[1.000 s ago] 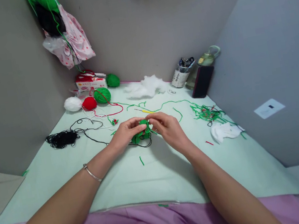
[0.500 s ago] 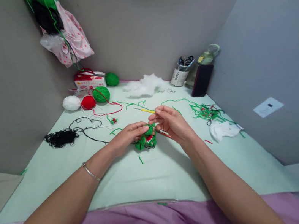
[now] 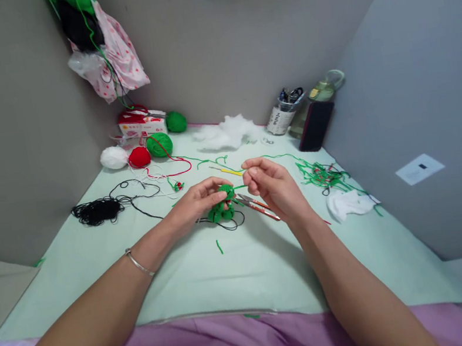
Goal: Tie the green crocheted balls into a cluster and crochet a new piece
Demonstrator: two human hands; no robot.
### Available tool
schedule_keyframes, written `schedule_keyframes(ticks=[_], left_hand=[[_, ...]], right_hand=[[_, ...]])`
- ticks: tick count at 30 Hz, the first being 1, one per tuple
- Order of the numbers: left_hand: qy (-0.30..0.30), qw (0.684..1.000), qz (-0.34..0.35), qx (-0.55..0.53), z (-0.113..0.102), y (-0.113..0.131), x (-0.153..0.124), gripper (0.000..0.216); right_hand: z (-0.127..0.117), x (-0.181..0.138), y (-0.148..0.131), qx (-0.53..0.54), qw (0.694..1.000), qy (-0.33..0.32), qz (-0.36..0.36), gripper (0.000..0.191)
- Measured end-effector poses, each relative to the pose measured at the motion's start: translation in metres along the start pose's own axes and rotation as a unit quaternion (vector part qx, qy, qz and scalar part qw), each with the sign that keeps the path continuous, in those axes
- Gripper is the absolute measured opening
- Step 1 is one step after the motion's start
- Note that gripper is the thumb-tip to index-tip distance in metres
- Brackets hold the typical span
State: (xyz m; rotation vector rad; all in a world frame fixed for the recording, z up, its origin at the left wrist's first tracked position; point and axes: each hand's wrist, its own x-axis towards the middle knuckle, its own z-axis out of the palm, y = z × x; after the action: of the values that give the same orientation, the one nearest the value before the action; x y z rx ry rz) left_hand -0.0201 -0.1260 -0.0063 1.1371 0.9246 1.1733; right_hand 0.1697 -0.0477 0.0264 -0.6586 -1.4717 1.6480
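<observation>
So the left hand (image 3: 197,200) is curled around a small green crocheted piece (image 3: 223,209), thumb and fingertips clamped on its top, holding it just above the pale green table mat (image 3: 238,267), pretty much dead centre of the table. A loop of black thread trails out from under it onto the mat.

The right hand (image 3: 274,186) sits just beside it, thumb and forefinger pinched shut on a thin green yarn strand (image 3: 240,186) that runs straight into the crocheted piece; the other fingers are folded in. A pair of red-handled scissors (image 3: 258,205) pokes out from below that hand, tips pointing at the green piece. Honestly can't tell if the hand is holding them or they're just lying on the mat.

There's a silver bangle (image 3: 138,264) on the left wrist.

Further back: a yellow-handled crochet hook (image 3: 227,170), a black yarn tangle (image 3: 95,211) off to the left, and a white yarn ball (image 3: 112,157), red yarn ball (image 3: 139,157) and green yarn ball (image 3: 158,144) in a row near the wall. White fluffy stuffing (image 3: 228,132) sits at the back, and a heap of green yarn scraps (image 3: 323,174) lies to the right.
</observation>
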Motion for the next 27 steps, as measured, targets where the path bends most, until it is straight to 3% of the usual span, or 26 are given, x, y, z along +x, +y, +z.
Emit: schedule_keyframes(ticks=[5, 10, 17, 22, 25, 27], left_hand=[[0.026, 0.999, 0.002, 0.024, -0.002, -0.002, 0.001, 0.035], [0.014, 0.999, 0.006, 0.029, -0.003, -0.003, 0.002, 0.036], [0.001, 0.999, 0.007, 0.04, 0.0, -0.003, 0.002, 0.034], [-0.005, 0.999, -0.004, 0.032, 0.003, -0.005, 0.002, 0.031], [-0.003, 0.999, -0.029, 0.024, 0.004, -0.007, 0.002, 0.03], [-0.004, 0.999, -0.031, 0.014, 0.004, -0.008, 0.003, 0.03]], right_hand=[[0.005, -0.004, 0.002, -0.158, 0.973, 0.099, -0.139, 0.015], [0.007, -0.006, 0.001, -0.211, 0.947, 0.152, -0.19, 0.015], [0.013, -0.009, 0.004, -0.134, 0.961, 0.174, -0.167, 0.023], [0.01, -0.003, 0.009, -0.089, 0.991, 0.066, -0.069, 0.025], [-0.002, 0.004, 0.006, -0.023, 0.983, 0.153, -0.103, 0.023], [-0.005, 0.005, 0.003, -0.015, 0.984, 0.153, -0.089, 0.022]])
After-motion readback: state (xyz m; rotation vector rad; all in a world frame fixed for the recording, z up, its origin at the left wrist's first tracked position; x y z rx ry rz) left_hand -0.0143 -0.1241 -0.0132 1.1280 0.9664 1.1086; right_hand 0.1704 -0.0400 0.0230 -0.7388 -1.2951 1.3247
